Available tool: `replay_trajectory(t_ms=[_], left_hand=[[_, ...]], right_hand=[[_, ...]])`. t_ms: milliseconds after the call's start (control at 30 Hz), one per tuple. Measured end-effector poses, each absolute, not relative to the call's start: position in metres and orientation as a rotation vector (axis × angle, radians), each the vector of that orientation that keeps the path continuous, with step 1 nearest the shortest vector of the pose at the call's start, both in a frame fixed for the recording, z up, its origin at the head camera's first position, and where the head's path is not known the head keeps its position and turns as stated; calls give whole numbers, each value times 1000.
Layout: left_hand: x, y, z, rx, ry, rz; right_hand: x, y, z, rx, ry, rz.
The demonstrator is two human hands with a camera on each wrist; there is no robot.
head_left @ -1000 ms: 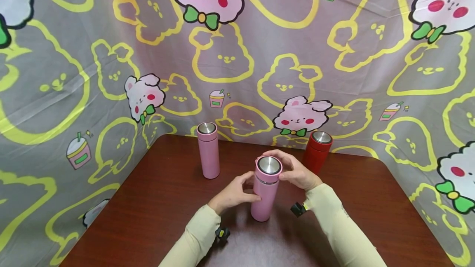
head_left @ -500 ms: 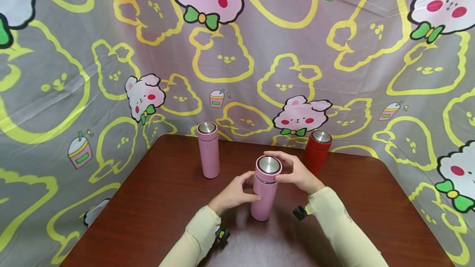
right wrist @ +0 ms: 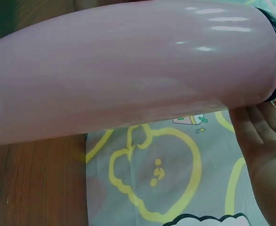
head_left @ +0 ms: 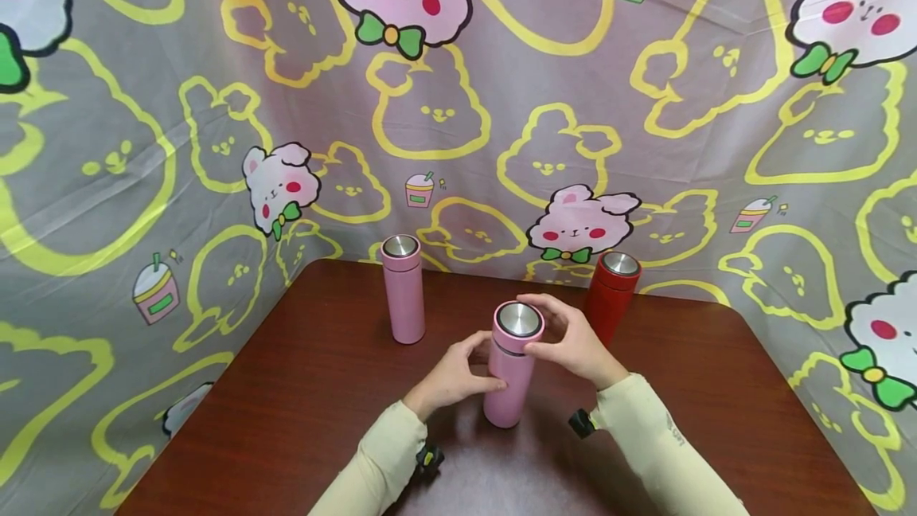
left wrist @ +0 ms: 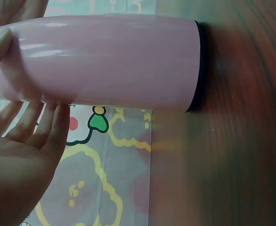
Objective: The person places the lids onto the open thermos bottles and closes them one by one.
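Observation:
A pink thermos flask (head_left: 510,388) stands upright on the table in front of me, its round steel-topped lid (head_left: 519,320) facing up. My left hand (head_left: 450,375) grips the flask's body from the left, thumb in front and fingers behind. In the left wrist view the glossy pink body (left wrist: 119,61) lies between the left thumb and fingers (left wrist: 48,125). My right hand (head_left: 579,347) holds the lid from the right, its thumb at the front and fingers at the back. The right wrist view has the right hand (right wrist: 270,160) at the flask's top, past a dark ring.
A second pink flask (head_left: 406,301) stands upright at the back left of the brown table (head_left: 301,388). At the back right stands a red flask (head_left: 613,293), partly hidden by the right hand. A patterned cloth (head_left: 444,126) surrounds the table's back and sides.
The right hand has turned around the lid, its thumb shifting left across the front and its wrist coming slightly nearer. The left hand and the flask have stayed in place.

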State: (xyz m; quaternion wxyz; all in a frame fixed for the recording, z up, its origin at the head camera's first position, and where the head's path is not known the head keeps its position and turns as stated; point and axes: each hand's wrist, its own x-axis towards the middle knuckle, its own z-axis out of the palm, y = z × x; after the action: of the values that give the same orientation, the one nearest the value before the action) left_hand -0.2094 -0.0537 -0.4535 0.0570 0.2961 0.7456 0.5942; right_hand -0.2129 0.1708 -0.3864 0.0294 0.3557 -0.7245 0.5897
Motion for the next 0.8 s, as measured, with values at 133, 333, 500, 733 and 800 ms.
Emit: replay_trajectory(t_ms=[133, 333, 500, 733, 800], left_hand=[[-208, -53, -454, 881, 2290, 1793], [-208, -52, -454, 863, 2300, 1790], [-209, -52, -455, 877, 2284, 1803], [-207, -51, -455, 867, 2292, 1802], [-206, -51, -454, 857, 2306, 1794]], right_hand=[[-210, 168, -389, 1082, -2186, 1787], [-209, 167, -392, 1080, -2123, 1771], [-207, 167, -392, 1052, -2145, 1761], [-188, 159, -376, 986, -2160, 1581], [-184, 156, -372, 971, -2158, 1518]])
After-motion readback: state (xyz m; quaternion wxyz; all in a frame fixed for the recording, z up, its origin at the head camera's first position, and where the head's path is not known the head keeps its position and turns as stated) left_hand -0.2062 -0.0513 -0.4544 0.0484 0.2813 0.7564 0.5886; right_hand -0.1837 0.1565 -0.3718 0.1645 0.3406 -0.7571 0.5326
